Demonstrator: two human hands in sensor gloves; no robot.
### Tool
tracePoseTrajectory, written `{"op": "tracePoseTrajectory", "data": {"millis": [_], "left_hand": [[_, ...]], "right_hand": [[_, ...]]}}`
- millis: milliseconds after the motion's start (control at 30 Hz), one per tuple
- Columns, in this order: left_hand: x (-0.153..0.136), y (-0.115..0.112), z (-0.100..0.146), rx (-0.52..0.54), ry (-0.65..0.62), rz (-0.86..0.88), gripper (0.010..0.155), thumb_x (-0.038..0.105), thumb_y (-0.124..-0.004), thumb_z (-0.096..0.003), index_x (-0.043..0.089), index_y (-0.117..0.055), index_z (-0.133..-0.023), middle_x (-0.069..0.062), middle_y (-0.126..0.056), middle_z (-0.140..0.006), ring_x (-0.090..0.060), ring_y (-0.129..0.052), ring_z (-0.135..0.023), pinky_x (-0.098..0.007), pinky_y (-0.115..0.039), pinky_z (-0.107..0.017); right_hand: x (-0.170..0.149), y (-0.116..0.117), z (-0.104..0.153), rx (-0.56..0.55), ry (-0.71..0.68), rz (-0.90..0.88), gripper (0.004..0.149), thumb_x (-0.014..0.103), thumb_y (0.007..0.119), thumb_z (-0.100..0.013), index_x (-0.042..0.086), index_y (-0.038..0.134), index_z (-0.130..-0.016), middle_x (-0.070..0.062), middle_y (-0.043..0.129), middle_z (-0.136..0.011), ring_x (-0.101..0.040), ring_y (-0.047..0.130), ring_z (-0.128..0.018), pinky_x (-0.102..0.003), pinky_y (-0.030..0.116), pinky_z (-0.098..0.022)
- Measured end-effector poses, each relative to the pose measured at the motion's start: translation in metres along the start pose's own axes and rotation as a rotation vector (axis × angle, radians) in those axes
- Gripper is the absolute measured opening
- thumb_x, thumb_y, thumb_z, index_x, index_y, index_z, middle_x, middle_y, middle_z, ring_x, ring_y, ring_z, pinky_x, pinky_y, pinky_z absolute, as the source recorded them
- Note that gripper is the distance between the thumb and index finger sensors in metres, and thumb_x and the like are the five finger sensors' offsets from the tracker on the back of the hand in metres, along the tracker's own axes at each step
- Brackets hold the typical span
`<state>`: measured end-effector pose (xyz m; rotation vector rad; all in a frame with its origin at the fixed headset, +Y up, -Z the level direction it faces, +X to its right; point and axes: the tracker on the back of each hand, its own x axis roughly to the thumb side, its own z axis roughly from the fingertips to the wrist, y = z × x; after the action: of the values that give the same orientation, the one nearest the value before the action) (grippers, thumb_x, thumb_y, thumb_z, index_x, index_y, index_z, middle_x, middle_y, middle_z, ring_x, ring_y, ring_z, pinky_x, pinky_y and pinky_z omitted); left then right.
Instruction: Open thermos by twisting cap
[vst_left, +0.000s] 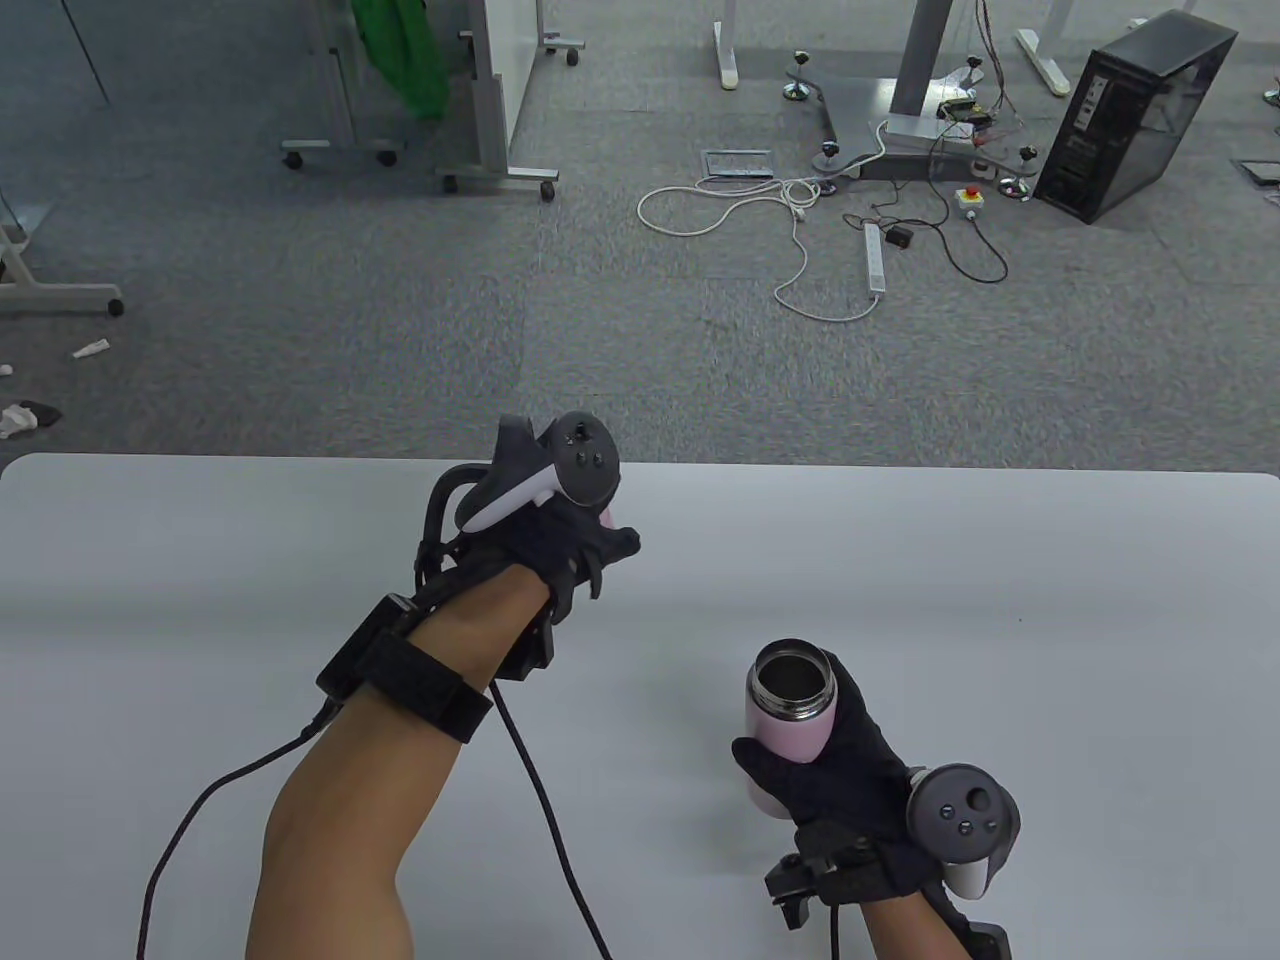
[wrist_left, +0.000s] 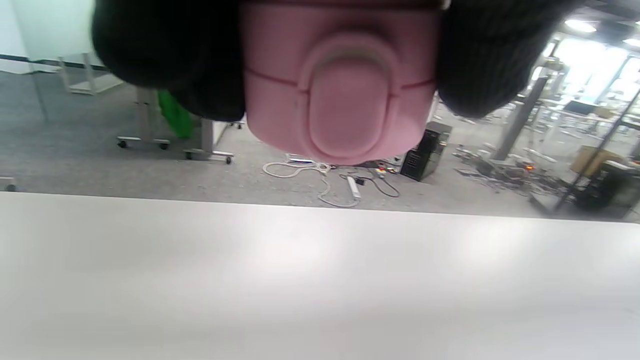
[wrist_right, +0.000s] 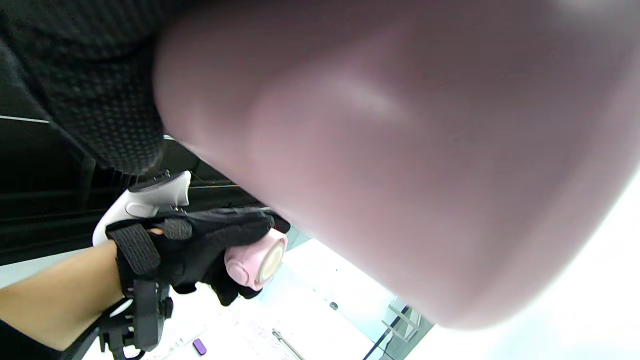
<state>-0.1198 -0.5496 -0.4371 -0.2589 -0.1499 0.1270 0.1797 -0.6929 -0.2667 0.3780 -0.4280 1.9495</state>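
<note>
My left hand (vst_left: 560, 530) has its fingers (wrist_left: 170, 55) wrapped around the pink cap (wrist_left: 345, 85), lifted clear; I'd set it down gently on the counter (vst_left: 900, 560); my right hand (vst_left: 850, 770) grips the thermos (vst_left: 785, 710), its long axis near upright, open mouth facing up and tilted slightly away.

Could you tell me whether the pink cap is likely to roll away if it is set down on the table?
Probably, if laid on its side: the cap in the left hand looks round. Resting on its flat open end it should stay put. It seems rigid and light, held by the fingers alone.
</note>
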Motion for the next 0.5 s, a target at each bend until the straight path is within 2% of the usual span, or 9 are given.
{"op": "tracePoseTrajectory", "data": {"millis": [133,233,433,500], "left_hand": [[-0.026,-0.002,-0.006,-0.007,0.075,0.012,0.077,0.058,-0.085,-0.0512,0.032,-0.055,-0.117,-0.022,-0.065,-0.111,-0.046,-0.09,-0.073,-0.05,-0.083,-0.045],[-0.049,-0.006,-0.01,0.025,0.139,0.068,0.077,0.058,-0.085,-0.0511,0.033,-0.056,-0.117,-0.022,-0.064,-0.112,-0.046,-0.09,-0.073,-0.049,-0.083,-0.043],[-0.097,-0.02,-0.017,0.013,0.284,0.114,0.076,0.054,-0.086,-0.0517,0.035,-0.054,-0.117,-0.021,-0.059,-0.114,-0.048,-0.085,-0.079,-0.051,-0.081,-0.047],[-0.106,-0.024,-0.02,-0.004,0.329,0.081,0.075,0.052,-0.087,-0.052,0.035,-0.054,-0.117,-0.02,-0.056,-0.115,-0.049,-0.082,-0.082,-0.052,-0.079,-0.05]], "right_hand": [[0.0,0.001,0.0,0.005,0.0,0.007,0.111,0.068,0.09,-0.03,0.006,0.04,-0.107,-0.029,0.05,-0.107,-0.053,0.059,-0.092,-0.063,0.058,-0.069],[-0.001,0.001,0.001,0.008,0.004,0.014,0.111,0.068,0.09,-0.03,0.006,0.04,-0.107,-0.029,0.051,-0.107,-0.053,0.06,-0.092,-0.063,0.058,-0.069],[0.0,0.002,0.001,0.011,0.008,0.02,0.111,0.068,0.09,-0.031,0.006,0.04,-0.107,-0.029,0.051,-0.107,-0.053,0.06,-0.092,-0.063,0.058,-0.069],[0.0,0.002,0.0,0.014,0.007,0.021,0.111,0.068,0.09,-0.03,0.006,0.04,-0.107,-0.029,0.051,-0.107,-0.053,0.06,-0.092,-0.063,0.058,-0.069]]}}
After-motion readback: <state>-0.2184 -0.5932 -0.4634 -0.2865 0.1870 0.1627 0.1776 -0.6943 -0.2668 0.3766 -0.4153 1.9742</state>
